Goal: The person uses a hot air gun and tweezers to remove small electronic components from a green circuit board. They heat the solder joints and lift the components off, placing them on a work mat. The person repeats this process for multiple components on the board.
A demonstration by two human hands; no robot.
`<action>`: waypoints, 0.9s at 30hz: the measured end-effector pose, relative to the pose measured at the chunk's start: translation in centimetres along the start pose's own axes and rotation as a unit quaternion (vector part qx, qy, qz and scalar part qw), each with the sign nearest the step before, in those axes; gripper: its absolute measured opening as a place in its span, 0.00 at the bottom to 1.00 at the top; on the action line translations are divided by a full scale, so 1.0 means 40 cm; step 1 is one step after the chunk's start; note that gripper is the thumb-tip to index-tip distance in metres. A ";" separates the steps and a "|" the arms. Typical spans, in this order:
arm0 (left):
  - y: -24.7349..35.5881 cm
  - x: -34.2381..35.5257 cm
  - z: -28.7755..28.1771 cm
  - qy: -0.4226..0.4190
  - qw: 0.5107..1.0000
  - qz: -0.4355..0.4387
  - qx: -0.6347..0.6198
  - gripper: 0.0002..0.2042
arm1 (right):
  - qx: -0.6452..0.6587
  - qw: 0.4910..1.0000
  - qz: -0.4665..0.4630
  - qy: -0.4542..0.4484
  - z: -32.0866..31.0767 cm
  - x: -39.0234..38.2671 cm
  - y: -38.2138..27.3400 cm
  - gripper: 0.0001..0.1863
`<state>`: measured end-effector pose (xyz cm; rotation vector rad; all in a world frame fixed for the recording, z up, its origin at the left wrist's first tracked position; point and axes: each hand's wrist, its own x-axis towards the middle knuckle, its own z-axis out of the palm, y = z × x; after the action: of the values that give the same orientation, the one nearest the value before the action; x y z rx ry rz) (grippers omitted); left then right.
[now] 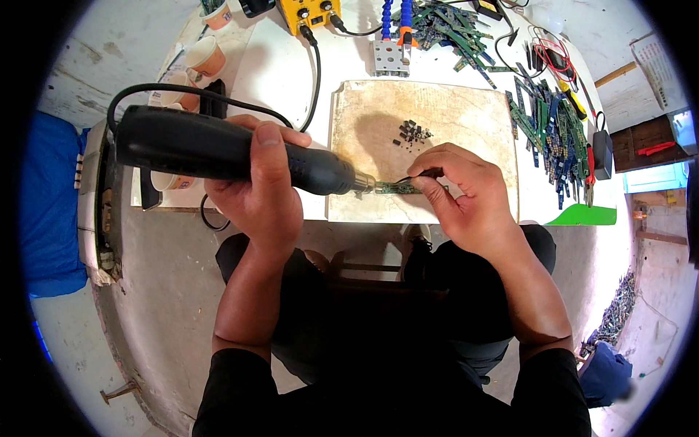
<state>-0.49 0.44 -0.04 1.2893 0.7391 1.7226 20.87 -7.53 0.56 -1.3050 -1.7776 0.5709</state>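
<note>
My left hand [266, 175] is wrapped round a black hot air gun [196, 149], held level with its metal nozzle [362, 182] toward the right. Just past the nozzle, a narrow green circuit board [399, 188] lies on a stained, pale work board [357, 109]. My right hand [470, 189] pinches dark tweezers [431, 173], their tips at the circuit board; whether they grip a part is too small to tell. Beyond the right hand sits a small heap of black chips [413, 133].
A yellow control station [309, 13] at the back feeds the gun's black cable [317, 80]. Paper cups [206, 57] line the left side. Piles of circuit strips [550, 127] lie right and at the back [451, 29], near pliers [590, 175] and a metal block [391, 58].
</note>
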 end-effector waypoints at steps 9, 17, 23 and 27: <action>-0.002 -0.001 0.005 -0.003 1.000 0.004 -0.016 0.04 | -0.012 1.000 0.014 0.007 0.002 -0.001 0.003 0.05; -0.005 -0.001 0.006 -0.010 1.000 -0.008 -0.010 0.04 | -0.009 1.000 0.022 0.005 0.001 -0.002 0.000 0.05; -0.017 -0.001 0.001 -0.017 1.000 -0.002 -0.011 0.04 | -0.011 1.000 0.022 0.000 0.000 -0.001 -0.002 0.05; -0.017 -0.001 0.004 -0.020 1.000 0.002 -0.011 0.04 | -0.011 1.000 0.023 0.001 -0.001 -0.001 -0.001 0.05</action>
<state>-0.13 0.73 -0.58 1.3079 0.6938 1.7000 20.89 -7.60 0.60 -1.3652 -1.7599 0.5767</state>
